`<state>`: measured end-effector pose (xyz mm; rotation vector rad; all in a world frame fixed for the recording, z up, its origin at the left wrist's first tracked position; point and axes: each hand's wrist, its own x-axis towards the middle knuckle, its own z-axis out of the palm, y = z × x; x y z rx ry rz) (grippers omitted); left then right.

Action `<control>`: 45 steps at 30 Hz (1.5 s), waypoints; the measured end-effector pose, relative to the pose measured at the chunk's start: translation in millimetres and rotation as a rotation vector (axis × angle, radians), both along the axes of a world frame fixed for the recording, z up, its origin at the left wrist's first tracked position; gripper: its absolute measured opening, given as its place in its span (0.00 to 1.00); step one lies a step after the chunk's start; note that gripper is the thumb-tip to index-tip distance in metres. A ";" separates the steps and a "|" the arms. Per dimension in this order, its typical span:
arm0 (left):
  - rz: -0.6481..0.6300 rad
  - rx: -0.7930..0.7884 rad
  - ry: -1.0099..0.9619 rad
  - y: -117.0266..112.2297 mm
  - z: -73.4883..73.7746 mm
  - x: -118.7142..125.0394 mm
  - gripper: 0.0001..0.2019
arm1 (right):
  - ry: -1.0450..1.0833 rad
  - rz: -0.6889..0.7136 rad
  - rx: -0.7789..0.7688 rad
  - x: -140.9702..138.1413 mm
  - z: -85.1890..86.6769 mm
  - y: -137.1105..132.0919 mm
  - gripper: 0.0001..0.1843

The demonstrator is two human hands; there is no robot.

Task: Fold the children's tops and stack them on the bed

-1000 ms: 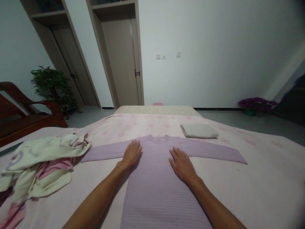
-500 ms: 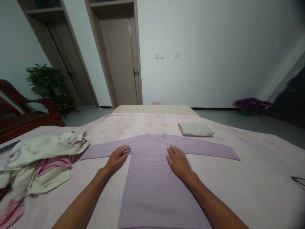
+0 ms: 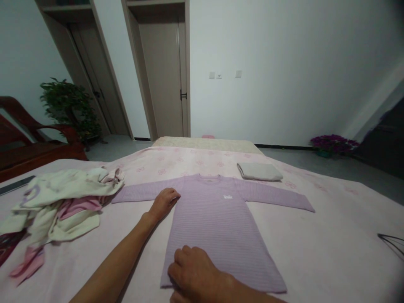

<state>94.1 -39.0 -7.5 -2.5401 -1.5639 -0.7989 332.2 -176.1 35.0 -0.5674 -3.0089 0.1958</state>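
A lilac knitted sweater [image 3: 217, 223] lies spread flat on the pink bedspread [image 3: 331, 235], sleeves out to both sides, a small white mark on its chest. My left hand [image 3: 164, 203] rests at the sweater's left armpit, fingers curled and pinching the fabric there. My right hand [image 3: 197, 273] sits at the near left corner of the hem, fingers closed on the knit edge.
A heap of cream and pink clothes [image 3: 59, 202] lies on the bed at the left. A folded grey cloth [image 3: 259, 171] sits beyond the right sleeve. A dark wire hanger [image 3: 391, 242] shows at the right edge. A wooden chair [image 3: 34, 147] and a potted plant [image 3: 71, 105] stand at the left.
My right hand left the sweater's chest and came down to the near hem corner. My left hand slid from the chest to the left armpit and curled on the fabric.
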 end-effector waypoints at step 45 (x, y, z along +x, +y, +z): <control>0.535 -0.235 -0.022 119.0 5.8 92.6 0.15 | 0.107 -1.124 0.044 141.8 -0.9 272.4 0.20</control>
